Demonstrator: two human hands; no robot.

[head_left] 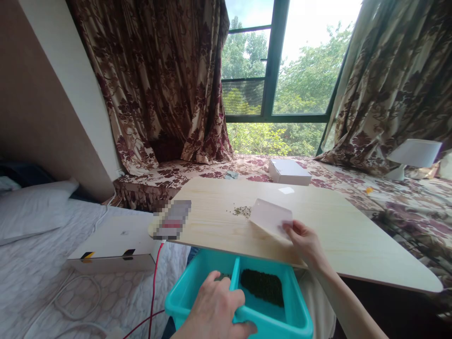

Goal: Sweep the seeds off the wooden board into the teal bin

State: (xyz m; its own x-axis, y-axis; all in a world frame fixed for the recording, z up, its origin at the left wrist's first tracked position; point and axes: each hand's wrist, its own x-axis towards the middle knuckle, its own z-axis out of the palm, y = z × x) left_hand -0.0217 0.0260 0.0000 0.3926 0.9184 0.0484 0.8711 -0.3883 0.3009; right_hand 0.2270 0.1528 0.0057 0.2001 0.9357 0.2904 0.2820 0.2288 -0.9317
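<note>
My right hand (303,240) pinches a thin translucent white plastic sheet (270,217) by its near right corner. The sheet is tilted above the pale wooden tabletop (212,193), its left edge beside a scattered patch of small greenish-brown grains (242,211). Below the table's near edge is a turquoise two-compartment bin (298,299). At its front rim, near the divider, my left hand (219,306) is closed over the edge, partly covering the left compartment. A dark heap of grains (263,286) lies in the right compartment; a few grains show in the left one.
At the table's left end lies a blurred-out, phone-like device (173,220) with a red cable (154,282). A white box (115,240) rests on the bed beside it. Behind the table are another white box (289,171), a lamp (415,153) and curtains (158,80).
</note>
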